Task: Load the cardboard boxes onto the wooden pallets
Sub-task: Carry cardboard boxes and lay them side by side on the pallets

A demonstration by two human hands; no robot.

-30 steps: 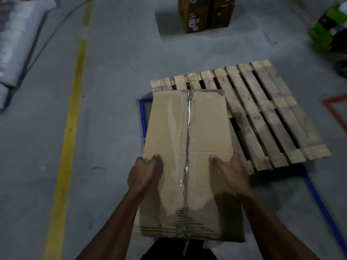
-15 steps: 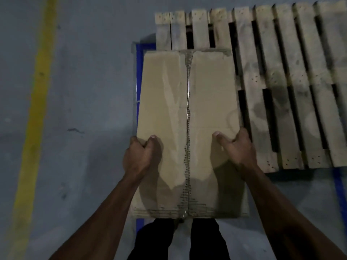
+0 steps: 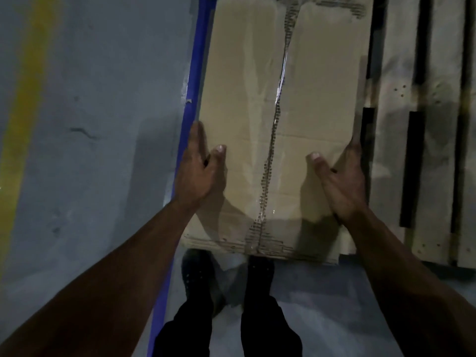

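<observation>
A long cardboard box (image 3: 247, 81) with a taped centre seam lies flat over the left end of the wooden pallet (image 3: 435, 150), its near edge level with the pallet's front. My left hand (image 3: 198, 171) lies against the box's left side, fingers straight and thumb on the top face. My right hand (image 3: 340, 181) mirrors it on the right side, fingers straight along the edge and thumb on top. The box's far end runs out of view at the top.
Blue floor tape (image 3: 195, 73) runs along the box's left side. A yellow floor line (image 3: 23, 112) marks the grey concrete farther left. My shoes (image 3: 198, 279) stand just in front of the box. Bare pallet slats stretch to the right.
The box has come down onto the pallet's left end and the view has closed in. Both hands' fingers have uncurled from gripping the box to lying straight along its sides.
</observation>
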